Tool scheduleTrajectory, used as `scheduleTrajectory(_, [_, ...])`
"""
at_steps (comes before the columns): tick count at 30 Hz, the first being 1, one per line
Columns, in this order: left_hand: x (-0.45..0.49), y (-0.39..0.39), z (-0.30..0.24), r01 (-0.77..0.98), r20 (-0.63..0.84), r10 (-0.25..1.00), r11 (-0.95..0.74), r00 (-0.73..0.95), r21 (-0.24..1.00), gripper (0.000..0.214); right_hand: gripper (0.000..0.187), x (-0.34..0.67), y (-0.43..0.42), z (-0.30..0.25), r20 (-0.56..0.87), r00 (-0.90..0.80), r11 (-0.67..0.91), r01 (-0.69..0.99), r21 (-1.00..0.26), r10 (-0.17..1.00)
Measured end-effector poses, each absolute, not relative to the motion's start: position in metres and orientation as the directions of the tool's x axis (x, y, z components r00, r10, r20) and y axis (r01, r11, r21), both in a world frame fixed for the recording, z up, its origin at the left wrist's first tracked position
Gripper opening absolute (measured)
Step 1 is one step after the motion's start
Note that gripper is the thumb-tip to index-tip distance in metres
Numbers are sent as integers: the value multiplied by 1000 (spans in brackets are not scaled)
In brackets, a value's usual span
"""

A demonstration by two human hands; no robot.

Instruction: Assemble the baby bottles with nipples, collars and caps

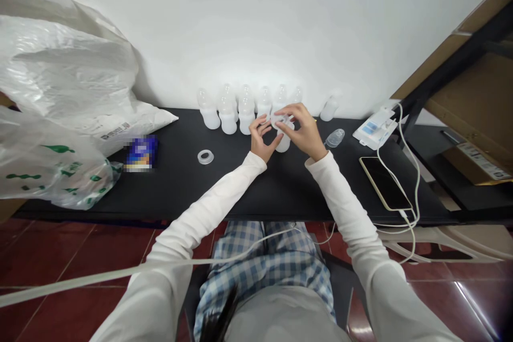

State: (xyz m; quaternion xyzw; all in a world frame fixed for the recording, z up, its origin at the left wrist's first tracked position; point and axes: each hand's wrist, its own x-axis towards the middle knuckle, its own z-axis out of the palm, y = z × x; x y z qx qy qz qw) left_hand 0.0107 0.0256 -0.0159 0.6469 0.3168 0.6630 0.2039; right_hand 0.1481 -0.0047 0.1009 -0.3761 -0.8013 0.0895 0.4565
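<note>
My right hand [301, 129] is closed, thumb and fingers pinching a small translucent round bottle part [279, 119] above a white baby bottle [284, 143]. The bottle stands upright on the black table, partly covered by my fingers. Around its left side curl the fingers of my left hand [262, 139], the thumb against the bottle. Just behind, several white baby bottles with clear domed caps [246, 109] stand in a group. A white ring [206, 157] lies to the left. On the right are a clear cap [335, 138] and another white bottle [329, 108].
At the left, large plastic bags [60, 85] sit beside a blue packet [141, 153]. A phone [385, 184] with a white cable [417, 181] and a white-and-blue package [374, 128] lie on the right. The white wall [256, 21] borders the black table [168, 187] behind.
</note>
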Motion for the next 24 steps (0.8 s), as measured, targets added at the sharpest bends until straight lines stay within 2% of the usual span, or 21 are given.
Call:
scheduleTrajectory(2, [10,30,-22,196,641,767,-634,33,748,79,36,160,6,98,677,-187,666,486,-565,711])
scheduleTrajectory(4, [9,32,-26,277,537,829,-558,155,782,80,39,171,15,93,651,-93,615,451,-647,753])
scheduleTrajectory(7, [7,31,-23,363,395,875,-477,279,801,61,42,181,24,79,556,-60,534,378,-756,829])
scheduleTrajectory(9, [4,30,-20,378,367,888,-452,278,808,53,45,186,27,69,497,-67,490,326,-809,865])
scheduleTrajectory(12, [-1,31,-16,378,454,875,-483,168,790,56,47,195,30,56,445,-17,437,222,-871,895])
scheduleTrajectory(17, [-8,37,-15,268,663,744,-656,77,705,71,51,212,32,37,339,-37,341,39,-939,940])
scheduleTrajectory(20, [-11,40,-12,174,688,726,-680,22,712,80,50,214,30,30,284,-83,285,1,-958,955])
scheduleTrajectory(24, [-16,42,-8,113,653,755,-645,-65,756,78,53,202,24,22,239,-126,240,-10,-971,963])
